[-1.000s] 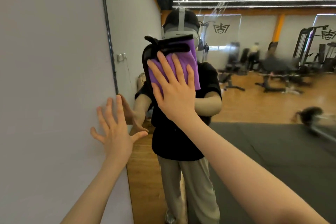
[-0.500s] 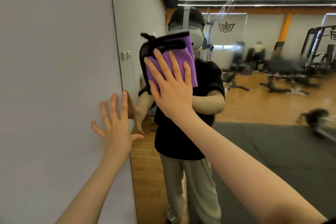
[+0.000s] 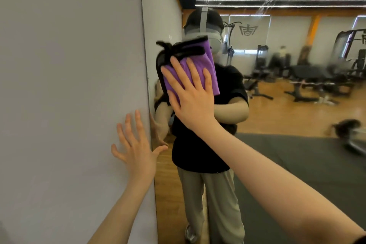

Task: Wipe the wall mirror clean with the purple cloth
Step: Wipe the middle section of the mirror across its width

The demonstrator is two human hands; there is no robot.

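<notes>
Right hand (image 3: 190,95) is flat, fingers straight and spread, palm pressing the purple cloth (image 3: 200,61) against the wall mirror (image 3: 277,115); nothing is curled round the cloth, so the grip here is only pressure, not a real hold. The cloth sits on the glass at about head height, near the mirror's left edge, bunched, with a black trim or loop sticking out at its top left. Left hand (image 3: 136,150) is open too, fingers splayed, resting on the grey wall (image 3: 69,85) just beside the mirror's edge, thumb reaching over toward the glass; it holds nothing. Risks, as judgement: with only palm pressure, the cloth could slide out from under the hand or drop if pressure eases mid-stroke, most likely on a downward pass. The bunched fold means uneven contact, so patches may get skipped. Fingertips hang past the cloth's edge on the upper side and may touch bare glass, leaving fresh smudges. The left thumb, right at the edge, could also print the mirror. The black trim may drag and streak. Faint streaks show high on the glass near the reflected ceiling lights, well above the cloth; reaching them means stretching, which would weaken the pressure. Most of the mirror to the right looks not yet covered.
</notes>
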